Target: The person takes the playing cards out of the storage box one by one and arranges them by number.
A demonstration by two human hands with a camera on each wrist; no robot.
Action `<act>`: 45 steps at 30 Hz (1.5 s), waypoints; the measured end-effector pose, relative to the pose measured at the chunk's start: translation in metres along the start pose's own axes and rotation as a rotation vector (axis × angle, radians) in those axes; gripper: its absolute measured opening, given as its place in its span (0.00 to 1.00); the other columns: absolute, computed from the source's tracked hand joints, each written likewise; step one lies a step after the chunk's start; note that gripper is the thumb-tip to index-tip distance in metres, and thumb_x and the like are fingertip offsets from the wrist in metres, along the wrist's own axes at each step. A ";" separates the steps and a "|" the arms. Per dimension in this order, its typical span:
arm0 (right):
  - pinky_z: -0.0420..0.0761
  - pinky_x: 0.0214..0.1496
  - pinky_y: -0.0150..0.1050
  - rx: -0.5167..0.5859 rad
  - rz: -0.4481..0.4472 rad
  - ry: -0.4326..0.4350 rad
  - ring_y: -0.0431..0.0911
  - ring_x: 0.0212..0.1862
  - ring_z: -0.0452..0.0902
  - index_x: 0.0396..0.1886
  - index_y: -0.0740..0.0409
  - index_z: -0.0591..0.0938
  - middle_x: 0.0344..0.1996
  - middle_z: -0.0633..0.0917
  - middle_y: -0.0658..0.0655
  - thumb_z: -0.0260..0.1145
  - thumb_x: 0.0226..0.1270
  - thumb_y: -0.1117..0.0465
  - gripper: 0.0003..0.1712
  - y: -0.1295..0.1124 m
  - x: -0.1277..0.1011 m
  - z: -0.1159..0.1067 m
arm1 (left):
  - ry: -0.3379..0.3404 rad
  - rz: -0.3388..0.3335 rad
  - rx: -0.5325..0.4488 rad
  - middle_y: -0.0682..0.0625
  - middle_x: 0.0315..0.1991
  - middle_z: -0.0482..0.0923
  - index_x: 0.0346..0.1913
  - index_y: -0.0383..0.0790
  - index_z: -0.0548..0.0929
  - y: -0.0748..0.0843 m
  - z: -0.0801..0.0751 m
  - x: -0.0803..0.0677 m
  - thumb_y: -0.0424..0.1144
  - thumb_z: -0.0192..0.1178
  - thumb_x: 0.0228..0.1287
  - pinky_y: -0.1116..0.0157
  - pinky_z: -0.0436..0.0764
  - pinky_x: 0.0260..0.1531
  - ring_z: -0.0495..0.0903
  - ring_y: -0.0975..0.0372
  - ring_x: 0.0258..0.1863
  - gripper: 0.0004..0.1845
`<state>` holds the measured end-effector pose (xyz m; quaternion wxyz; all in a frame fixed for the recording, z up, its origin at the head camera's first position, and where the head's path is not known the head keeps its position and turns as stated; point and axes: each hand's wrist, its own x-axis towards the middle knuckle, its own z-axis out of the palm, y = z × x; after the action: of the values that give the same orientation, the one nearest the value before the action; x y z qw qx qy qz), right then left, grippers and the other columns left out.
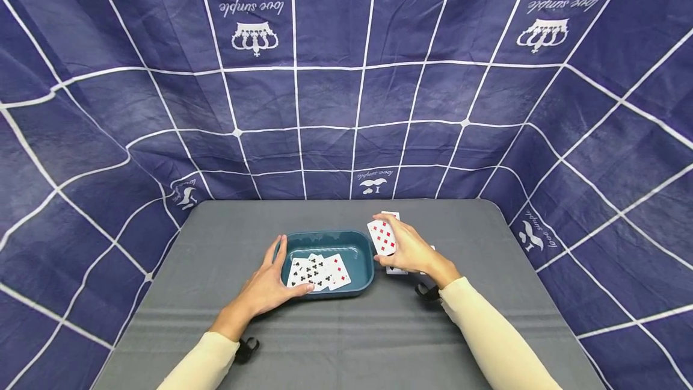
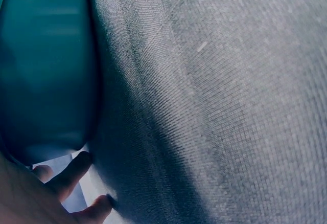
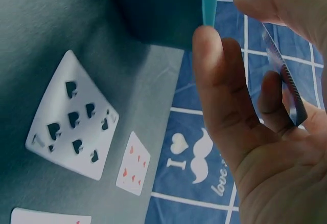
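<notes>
My right hand (image 1: 408,248) holds a diamond playing card (image 1: 382,237) face up between thumb and fingers, just off the right end of a teal tray (image 1: 354,251). In the right wrist view that card (image 3: 282,73) shows nearly edge-on and slightly bowed. Inside the tray, overlapping club cards (image 1: 304,271) and a diamond card (image 1: 338,269) lie face up toward the left and near side. My left hand (image 1: 267,284) rests at the tray's left end, fingers stretched along that side and thumb over the near rim. The left wrist view shows its fingertips (image 2: 76,170) beside the tray wall.
Face up on the grey table (image 1: 346,342), right of the tray, lie a seven of spades (image 3: 76,116), a red-pip card (image 3: 134,165) and another partly visible card (image 3: 48,218). My right hand partly covers these in the head view. A blue checked cloth (image 1: 330,95) surrounds the table.
</notes>
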<state>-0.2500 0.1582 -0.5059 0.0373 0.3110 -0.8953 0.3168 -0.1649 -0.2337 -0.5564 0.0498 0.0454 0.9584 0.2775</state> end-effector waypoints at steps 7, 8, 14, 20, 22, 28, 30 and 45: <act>0.87 0.59 0.51 -0.032 -0.010 0.036 0.51 0.54 0.88 0.83 0.63 0.74 0.67 0.90 0.62 0.92 0.58 0.56 0.56 0.009 -0.017 -0.002 | -0.002 -0.011 -0.008 0.47 1.00 0.38 0.99 0.54 0.36 0.000 0.006 -0.002 0.82 0.78 0.59 0.32 0.87 0.59 0.84 0.30 0.73 0.82; 0.87 0.57 0.49 -0.036 -0.007 0.041 0.50 0.52 0.88 0.82 0.63 0.74 0.64 0.91 0.61 0.92 0.58 0.56 0.55 0.010 -0.019 -0.001 | -0.003 -0.012 -0.009 0.47 1.00 0.38 0.99 0.55 0.35 0.000 0.006 -0.002 0.83 0.77 0.58 0.32 0.87 0.59 0.84 0.30 0.73 0.82; 0.85 0.51 0.40 -0.029 0.021 0.060 0.43 0.45 0.83 0.77 0.61 0.77 0.51 0.89 0.54 0.93 0.58 0.51 0.52 0.017 -0.030 0.000 | 0.000 -0.014 -0.014 0.47 1.00 0.39 0.99 0.57 0.35 -0.001 0.008 -0.002 0.84 0.77 0.58 0.30 0.86 0.62 0.83 0.29 0.75 0.82; 0.85 0.57 0.44 -0.052 0.021 0.073 0.43 0.50 0.82 0.73 0.58 0.80 0.58 0.87 0.54 0.92 0.58 0.46 0.49 0.018 -0.039 0.002 | 0.004 -0.009 -0.007 0.47 1.00 0.39 0.99 0.55 0.36 -0.002 0.008 -0.001 0.83 0.77 0.57 0.31 0.87 0.60 0.84 0.30 0.74 0.82; 0.86 0.58 0.44 -0.057 0.024 0.073 0.43 0.51 0.82 0.72 0.57 0.81 0.59 0.86 0.54 0.93 0.58 0.44 0.48 0.018 -0.043 0.002 | 0.004 -0.007 -0.005 0.47 1.00 0.39 0.99 0.55 0.36 -0.002 0.008 -0.001 0.83 0.77 0.58 0.32 0.87 0.60 0.84 0.31 0.74 0.82; 0.86 0.60 0.47 -0.105 0.047 0.063 0.45 0.56 0.82 0.69 0.53 0.83 0.60 0.83 0.54 0.93 0.57 0.39 0.46 0.016 -0.053 0.003 | 0.004 -0.007 -0.003 0.47 1.00 0.39 0.99 0.54 0.36 -0.002 0.008 0.000 0.82 0.78 0.58 0.33 0.87 0.60 0.84 0.31 0.75 0.82; 0.86 0.60 0.50 -0.127 0.055 0.055 0.47 0.58 0.81 0.69 0.52 0.84 0.60 0.83 0.53 0.92 0.58 0.36 0.47 0.016 -0.056 0.004 | 0.004 -0.007 -0.006 0.47 1.00 0.39 0.99 0.54 0.36 -0.002 0.008 0.000 0.82 0.78 0.58 0.32 0.87 0.61 0.83 0.31 0.75 0.82; 0.84 0.62 0.54 -0.220 0.071 0.006 0.46 0.55 0.80 0.66 0.45 0.88 0.54 0.85 0.48 0.92 0.55 0.30 0.45 0.019 -0.076 0.006 | 0.000 -0.004 -0.002 0.46 1.00 0.38 0.99 0.51 0.37 -0.001 0.003 0.002 0.83 0.76 0.59 0.35 0.88 0.55 0.86 0.32 0.71 0.82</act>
<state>-0.1990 0.2067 -0.5406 0.0630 0.2723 -0.9350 0.2185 -0.1668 -0.2330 -0.5597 0.0504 0.0432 0.9582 0.2783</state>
